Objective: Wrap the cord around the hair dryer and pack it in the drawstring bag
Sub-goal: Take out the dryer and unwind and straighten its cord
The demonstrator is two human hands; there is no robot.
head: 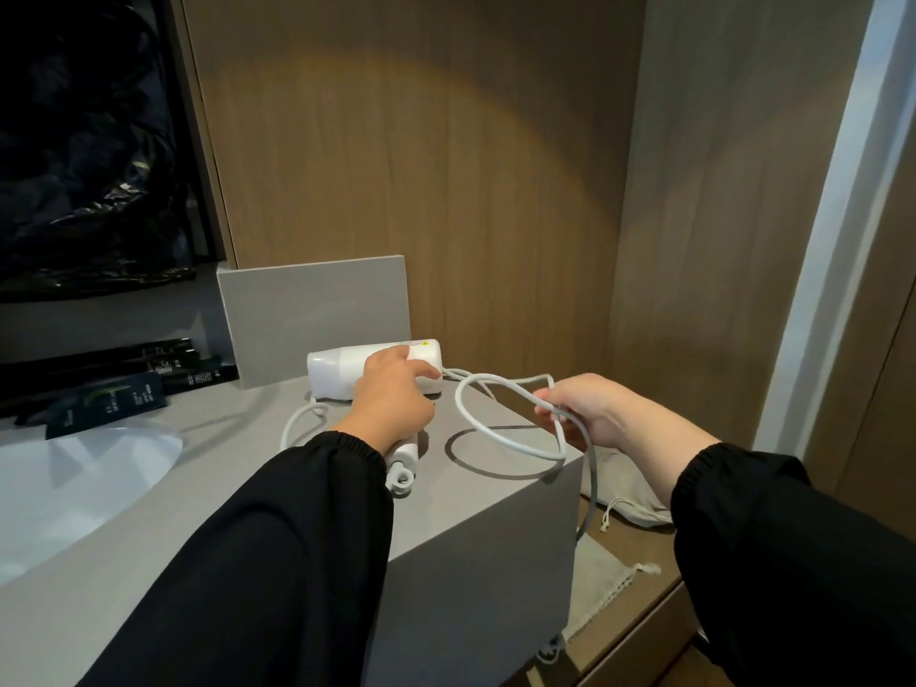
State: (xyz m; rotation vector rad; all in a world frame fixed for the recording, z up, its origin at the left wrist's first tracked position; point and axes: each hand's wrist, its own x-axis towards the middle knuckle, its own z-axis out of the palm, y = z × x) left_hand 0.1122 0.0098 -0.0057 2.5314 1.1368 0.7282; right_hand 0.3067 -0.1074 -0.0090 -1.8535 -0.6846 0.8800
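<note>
Far left of the left grip, a sink (74, 468) is set into the desk (461, 528), with dark sachets (114, 394) behind it. A grey board (317, 309) leans on the wall just beyond that grip.

The left grip (391, 394) is closed over the dryer (332, 371) where barrel meets handle and pins it to the desk. The barrel sticks out on both sides of the grip, and the handle end pokes out under the wrist.

The cord (518, 447) bulges out to the left of this grip. It reappears on the right as a wide loop that hangs over the desk between the two grips. The right grip (590, 414) is clamped on that loop, pinching two strands together. From there the tail drops off the desk edge; I cannot make out the plug.

Below the right grip a bag (634, 498) lies on a lower shelf. A second bag (595, 582) lies nearer the camera, and both are slack.

The step in hand looks like the start of wrapping, since the cord is gathered but no turn lies round the dryer yet. The next move probably calls for the right grip to carry the loop across to the left grip. It would then lay the loop snug round the handle or barrel, while the left grip keeps the dryer from rolling and traps each turn. The dangling tail could snag on the desk edge. Bagging is well off.
</note>
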